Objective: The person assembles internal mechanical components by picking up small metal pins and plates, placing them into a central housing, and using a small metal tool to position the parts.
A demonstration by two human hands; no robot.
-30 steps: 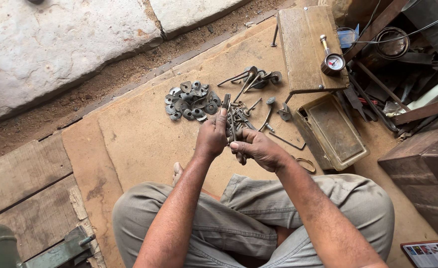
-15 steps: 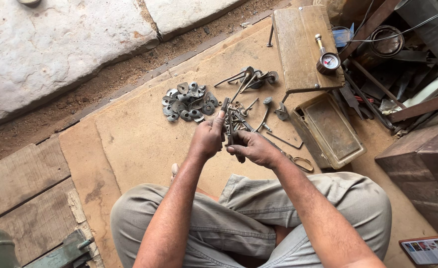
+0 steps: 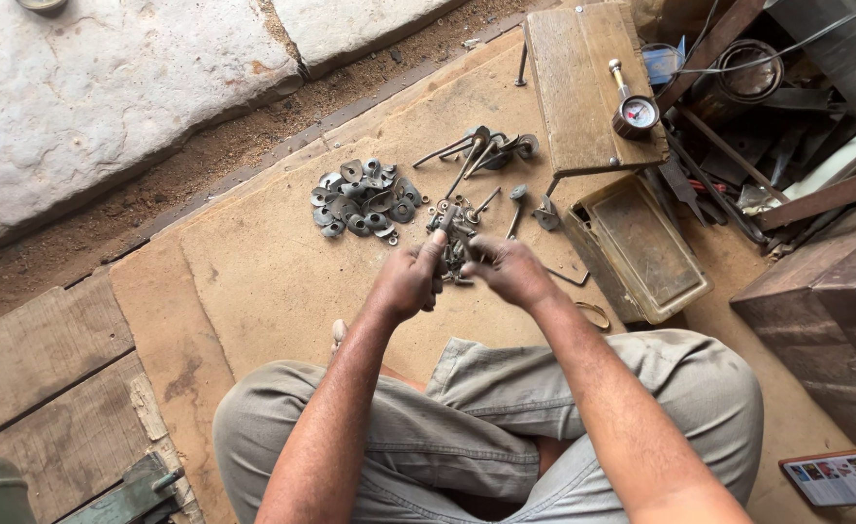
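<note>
Soft even daylight, faint shadows, sharp focus.

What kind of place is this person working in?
Probably a small floor-level repair workshop: a pile of metal washers, a pressure gauge on a wooden stool, and scattered tools beside it.

One head-worn camera looks steeply down, close above the person's lap, facing twelve o'clock across a tan cardboard sheet [image 3: 253, 281].
</note>
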